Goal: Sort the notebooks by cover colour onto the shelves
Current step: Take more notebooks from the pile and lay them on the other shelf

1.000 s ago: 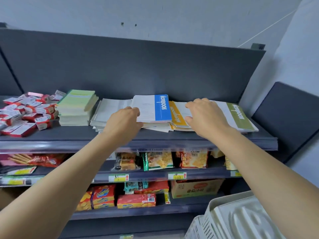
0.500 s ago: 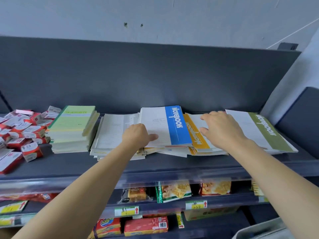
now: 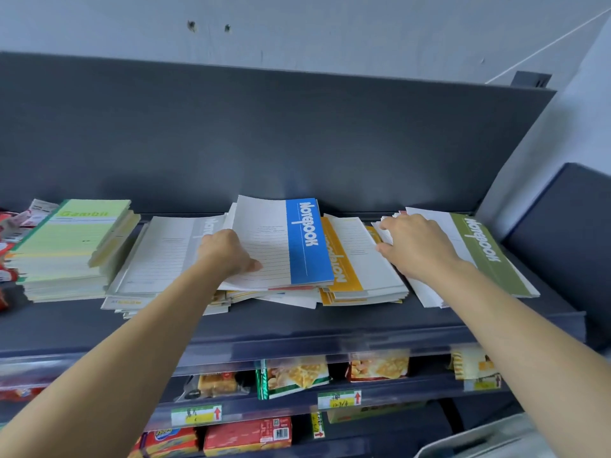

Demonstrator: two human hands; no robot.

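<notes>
Left hand (image 3: 228, 252) grips the blue notebook (image 3: 309, 241) by its left edge atop the mid pile on the top shelf (image 3: 297, 328); right hand (image 3: 418, 246), fingers spread, rests open on the green-spine notebook (image 3: 489, 252), w/ an orange notebook (image 3: 340, 259) between them. Left of the blue one: a grey-spine notebook (image 3: 172, 256), then a pale green stack (image 3: 69, 246); red packs at far left are cut off.

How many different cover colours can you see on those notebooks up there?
5: light green stack far left, grey, blue, orange, olive green far right. More may be buried.
</notes>
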